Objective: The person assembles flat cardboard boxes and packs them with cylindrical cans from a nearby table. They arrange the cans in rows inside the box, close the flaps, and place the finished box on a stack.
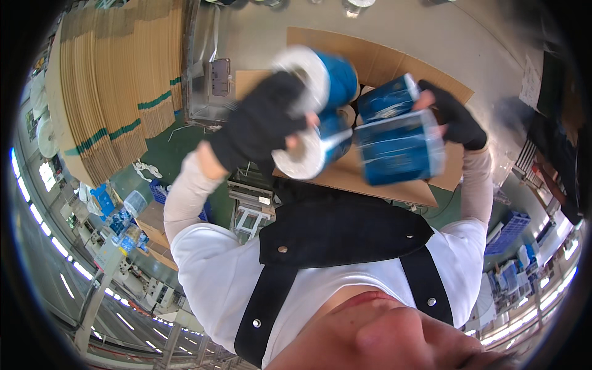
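Over the open brown cardboard box (394,61), the black-gloved left hand (271,111) curls partly closed on two white cylindrical rolls in glossy blue wrap (339,77); the right hand (459,117) grips another blue-wrapped pair (401,148); a level, even hold should spare film and flaps; beyond the box spreads a shiny grey tabletop (407,24); left of it, stacked flat brown cardboard (117,74) above green floor (172,148).
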A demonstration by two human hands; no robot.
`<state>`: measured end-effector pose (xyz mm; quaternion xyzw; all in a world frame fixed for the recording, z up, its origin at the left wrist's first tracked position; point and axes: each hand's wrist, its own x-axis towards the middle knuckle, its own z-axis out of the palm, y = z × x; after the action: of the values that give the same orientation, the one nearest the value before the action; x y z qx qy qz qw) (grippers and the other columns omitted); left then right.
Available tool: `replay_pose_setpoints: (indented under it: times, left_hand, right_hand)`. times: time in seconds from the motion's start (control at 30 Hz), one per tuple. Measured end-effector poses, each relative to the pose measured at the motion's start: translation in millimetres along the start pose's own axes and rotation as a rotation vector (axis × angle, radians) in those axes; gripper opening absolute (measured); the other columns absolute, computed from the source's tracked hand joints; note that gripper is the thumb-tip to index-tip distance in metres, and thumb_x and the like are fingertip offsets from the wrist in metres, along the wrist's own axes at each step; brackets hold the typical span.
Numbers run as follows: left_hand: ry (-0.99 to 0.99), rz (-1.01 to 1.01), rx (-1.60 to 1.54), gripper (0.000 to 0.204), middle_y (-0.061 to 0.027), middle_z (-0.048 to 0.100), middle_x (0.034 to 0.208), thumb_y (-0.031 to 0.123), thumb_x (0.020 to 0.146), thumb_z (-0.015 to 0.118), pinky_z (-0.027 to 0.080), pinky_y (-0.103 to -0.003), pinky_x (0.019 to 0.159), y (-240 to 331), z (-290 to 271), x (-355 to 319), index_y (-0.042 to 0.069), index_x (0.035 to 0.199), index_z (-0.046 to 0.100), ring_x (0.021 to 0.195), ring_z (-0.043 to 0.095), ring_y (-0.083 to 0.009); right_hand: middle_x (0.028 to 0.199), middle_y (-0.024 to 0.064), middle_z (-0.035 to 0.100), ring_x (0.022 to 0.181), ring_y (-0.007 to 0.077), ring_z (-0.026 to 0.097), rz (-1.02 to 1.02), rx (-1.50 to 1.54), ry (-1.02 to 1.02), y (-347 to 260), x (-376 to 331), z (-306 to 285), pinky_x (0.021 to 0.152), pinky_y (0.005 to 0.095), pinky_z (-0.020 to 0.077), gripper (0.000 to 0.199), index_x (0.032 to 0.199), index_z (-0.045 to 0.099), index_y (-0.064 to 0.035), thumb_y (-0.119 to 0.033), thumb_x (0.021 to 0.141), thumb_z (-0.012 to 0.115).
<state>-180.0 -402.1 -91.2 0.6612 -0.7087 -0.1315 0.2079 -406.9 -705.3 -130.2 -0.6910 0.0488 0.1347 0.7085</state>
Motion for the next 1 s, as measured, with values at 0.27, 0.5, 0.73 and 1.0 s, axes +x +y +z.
replay_pose_setpoints:
  times: [0.27, 0.5, 0.73, 1.0]
  left_hand:
    - [-0.173, -0.11, 0.247, 0.016, -0.011, 0.056, 0.098, 0.02, 0.077, 0.055, 0.038, -0.045, 0.09, -13.8, 161.7, -46.5, 0.017, 0.089, 0.065, 0.1, 0.049, -0.0312]
    - [-0.404, -0.251, -0.649, 0.043, -0.0137, 0.059, 0.113, 0.036, 0.084, 0.056, 0.044, -0.038, 0.088, -86.0, 99.1, -0.9, 0.013, 0.12, 0.056, 0.103, 0.058, -0.0254]
    - [0.15, -0.653, -0.499, 0.036, -0.0079, 0.061, 0.105, 0.02, 0.083, 0.059, 0.044, -0.031, 0.087, -287.9, 106.9, 109.9, 0.014, 0.119, 0.056, 0.096, 0.057, -0.0175]
    - [-0.156, -0.614, 0.343, 0.054, -0.0203, 0.043, 0.129, 0.035, 0.072, 0.059, 0.03, -0.05, 0.099, -383.4, 188.5, 188.1, 0.021, 0.124, 0.052, 0.119, 0.039, -0.0381]
  right_hand:
    - [0.092, 0.0127, 0.052, 0.096, 0.0336, 0.049, -0.382, -1.064, -0.024, 49.7, 70.1, 137.9, 0.079, 0.0448, 0.0418, 0.035, 0.1, 0.065, -0.0136, -0.015, 0.064, 0.064]
    - [0.087, 0.0153, 0.062, 0.087, 0.0333, 0.059, -0.16, -0.778, -0.291, 89.1, 138.2, 115.0, 0.08, 0.0391, 0.0458, 0.026, 0.1, 0.064, -0.0101, -0.017, 0.074, 0.066]
    - [0.112, 0.0106, 0.059, 0.104, 0.0285, 0.055, -0.291, -0.947, 0.21, 48.6, 261.5, -69.3, 0.087, 0.0382, 0.0436, 0.029, 0.099, 0.065, -0.0113, -0.006, 0.071, 0.063]
    - [0.123, 0.0132, 0.051, 0.117, 0.0323, 0.045, -0.263, -1.554, 0.117, 211.2, 348.7, -138.6, 0.095, 0.0485, 0.0361, 0.022, 0.099, 0.067, -0.0182, -0.016, 0.08, 0.055]
